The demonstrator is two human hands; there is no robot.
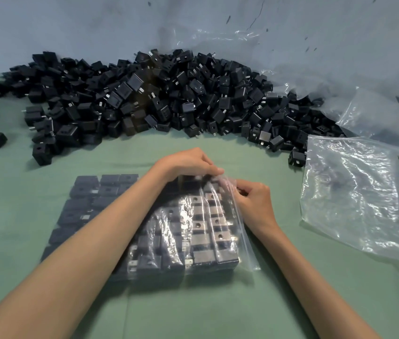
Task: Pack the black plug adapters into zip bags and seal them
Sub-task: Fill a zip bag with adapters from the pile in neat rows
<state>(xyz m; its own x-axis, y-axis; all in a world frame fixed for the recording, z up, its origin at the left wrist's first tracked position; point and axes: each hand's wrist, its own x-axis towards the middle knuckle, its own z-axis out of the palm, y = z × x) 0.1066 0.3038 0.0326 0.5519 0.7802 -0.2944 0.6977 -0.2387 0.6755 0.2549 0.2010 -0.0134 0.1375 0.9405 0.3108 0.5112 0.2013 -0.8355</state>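
Bag: zip bag [164, 243] at centre of green table [193, 309], packed with rows of black plug adapters [204, 256] | Hands: our left hand [188, 163] and right hand [254, 199] pinch its far right corner, fingers curled | Around: loose adapter pile [157, 99] behind, empty bags [350, 192] right; our left forearm hides part of the rows.

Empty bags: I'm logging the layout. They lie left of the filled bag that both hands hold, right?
No. The head view shows the empty bags right of the filled bag; the left hand and right hand do hold it.
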